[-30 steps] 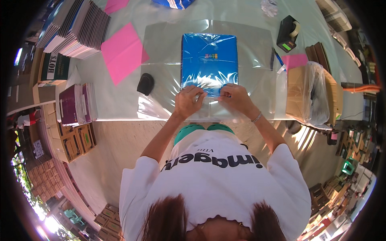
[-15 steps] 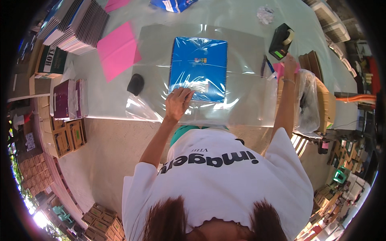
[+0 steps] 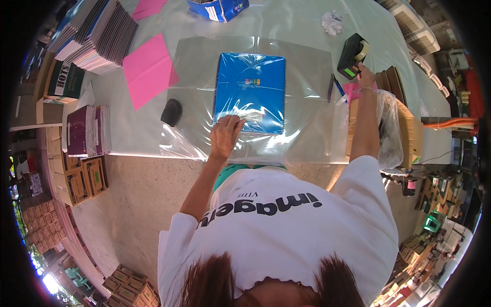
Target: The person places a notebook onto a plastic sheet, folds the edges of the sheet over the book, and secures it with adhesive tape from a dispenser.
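Left hand palm down, fingers bent and bunched, fingertips on the film-covered lower left part of the blue notebook, thumb side facing right; left forearm slants up and to the right from the white sleeve, elbow bent. Left grip narrow, pressing from above; cannot tell if it pinches the clear film. Notebook lies flat mid-counter, in front of the person, on the spread film with a glossy layer over its cover. Right arm reaches up and out to the right, elbow nearly straight, bracelet at wrist; right hand is at the near end of the black tape dispenser, fingers pointing away from the body. Right grip looks narrow; cannot tell whether tape is held. Blue pen and pink paper just left of that hand; forearm passes over cardboard.
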Motion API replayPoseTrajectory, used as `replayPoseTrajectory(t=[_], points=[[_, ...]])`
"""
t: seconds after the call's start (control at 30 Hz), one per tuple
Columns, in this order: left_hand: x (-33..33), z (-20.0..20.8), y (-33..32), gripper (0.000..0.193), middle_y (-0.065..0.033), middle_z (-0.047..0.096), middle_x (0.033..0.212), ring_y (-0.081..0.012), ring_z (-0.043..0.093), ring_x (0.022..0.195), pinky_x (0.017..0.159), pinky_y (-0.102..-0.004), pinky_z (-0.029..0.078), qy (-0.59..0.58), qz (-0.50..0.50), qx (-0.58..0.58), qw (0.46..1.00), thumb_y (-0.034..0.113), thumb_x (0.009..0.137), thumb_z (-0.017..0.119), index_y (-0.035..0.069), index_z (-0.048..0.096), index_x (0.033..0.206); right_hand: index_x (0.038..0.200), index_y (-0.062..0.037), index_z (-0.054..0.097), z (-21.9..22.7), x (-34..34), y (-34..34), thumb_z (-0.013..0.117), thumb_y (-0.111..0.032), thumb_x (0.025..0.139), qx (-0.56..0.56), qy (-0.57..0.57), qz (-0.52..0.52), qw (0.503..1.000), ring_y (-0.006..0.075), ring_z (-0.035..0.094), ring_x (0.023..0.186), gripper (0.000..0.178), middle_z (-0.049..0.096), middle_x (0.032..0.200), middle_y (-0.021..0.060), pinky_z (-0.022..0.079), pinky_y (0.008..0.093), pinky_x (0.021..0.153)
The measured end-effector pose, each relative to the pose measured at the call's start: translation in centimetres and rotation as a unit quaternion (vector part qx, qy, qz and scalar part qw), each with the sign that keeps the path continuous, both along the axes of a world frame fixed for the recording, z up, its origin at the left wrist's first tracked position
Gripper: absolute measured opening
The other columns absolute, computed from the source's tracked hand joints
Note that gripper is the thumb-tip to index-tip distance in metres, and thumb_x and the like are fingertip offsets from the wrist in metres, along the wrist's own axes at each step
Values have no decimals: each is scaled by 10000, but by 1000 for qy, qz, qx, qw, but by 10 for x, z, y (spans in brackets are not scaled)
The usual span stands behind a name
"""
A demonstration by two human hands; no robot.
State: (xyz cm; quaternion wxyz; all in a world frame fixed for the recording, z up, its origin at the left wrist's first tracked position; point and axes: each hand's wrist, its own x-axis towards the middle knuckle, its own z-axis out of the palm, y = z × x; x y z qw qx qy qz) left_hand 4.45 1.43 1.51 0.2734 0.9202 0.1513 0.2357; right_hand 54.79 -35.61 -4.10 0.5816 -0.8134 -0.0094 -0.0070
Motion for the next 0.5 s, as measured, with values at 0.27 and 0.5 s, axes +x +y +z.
replayPoseTrajectory(t=[0.27, 0.5], points=[[-9, 2, 3, 141, -20, 601, 748, -213, 588, 684, 603, -352, 479, 31, 26, 11, 999, 203, 830, 681, 93, 594, 807, 884, 6, 559, 3, -105, 95, 631, -205, 892, 287, 70, -120, 948, 214, 639, 700, 223, 606, 800, 115, 537, 335, 550], [2, 3, -1, 202, -12, 572, 706, -202, 573, 662, 587, -352, 465, 22, 32, -21, 999, 251, 825, 686, 97, 569, 766, 860, 63, 569, 5, -109, 66, 633, -179, 837, -379, -23, 41, 924, 166, 642, 641, 251, 617, 718, 110, 509, 308, 509]])
